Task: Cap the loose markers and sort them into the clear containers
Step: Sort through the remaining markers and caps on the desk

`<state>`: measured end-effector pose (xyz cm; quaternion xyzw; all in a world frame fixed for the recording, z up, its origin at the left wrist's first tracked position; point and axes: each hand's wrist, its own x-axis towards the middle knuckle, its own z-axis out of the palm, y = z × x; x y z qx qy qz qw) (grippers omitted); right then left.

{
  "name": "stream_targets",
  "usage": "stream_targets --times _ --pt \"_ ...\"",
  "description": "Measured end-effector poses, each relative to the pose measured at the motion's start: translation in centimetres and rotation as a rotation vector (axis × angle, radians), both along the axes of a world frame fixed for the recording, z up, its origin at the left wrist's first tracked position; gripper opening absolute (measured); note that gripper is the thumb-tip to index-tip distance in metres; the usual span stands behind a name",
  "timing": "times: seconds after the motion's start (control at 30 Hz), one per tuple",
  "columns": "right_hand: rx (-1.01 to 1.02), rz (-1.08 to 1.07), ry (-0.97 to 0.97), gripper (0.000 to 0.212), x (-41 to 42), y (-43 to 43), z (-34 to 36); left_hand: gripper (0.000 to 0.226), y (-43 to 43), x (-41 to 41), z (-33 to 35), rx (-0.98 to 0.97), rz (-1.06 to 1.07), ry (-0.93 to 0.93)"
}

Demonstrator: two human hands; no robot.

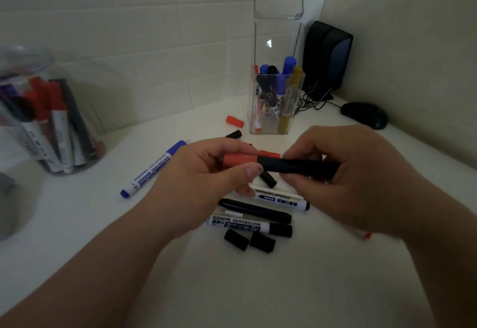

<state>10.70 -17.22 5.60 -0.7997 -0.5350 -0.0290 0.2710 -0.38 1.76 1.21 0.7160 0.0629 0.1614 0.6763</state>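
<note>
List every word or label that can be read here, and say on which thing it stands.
"WHITEBOARD MARKER": on the blue marker lying at the left.
"WHITEBOARD MARKER": upside down, on the black-capped marker nearest the camera.
"WHITEBOARD": upside down, partly hidden, on a white-barrelled marker farther back.
Too blurred: smaller print on these barrels; labels on markers in the round jar and square container.

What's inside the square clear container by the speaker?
Blue markers, a black marker, a gold marker and a red marker stand inside. They overlap, so the count is hidden.
</note>
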Motion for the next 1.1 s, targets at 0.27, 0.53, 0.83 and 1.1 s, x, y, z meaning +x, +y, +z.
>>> stream_targets --times 0.27,0.53,0.83,1.1 --pt "0.025 0.081 -0.001 0.016 -0.2 0.3 -0.3 0.022 0.7 -0.7 0.5 0.22 -0.049 -0.068" --pt "-0.056 0.047 0.749 0.014 0.5 0.5 0.3 0.022 0.5 -0.7 0.4 0.211 -0.103 -0.079" --pt "0.428 -0.012 1.422 0.075 3.5 -0.2 0.6 0.023 0.2 0.7 -0.2 -0.305 0.093 -0.042" --pt "0.045 -0.084 0.567 0.019 2.9 -0.5 -0.5 0.019 0.6 0.9 -0.9 -0.226 0.097 -0.014"
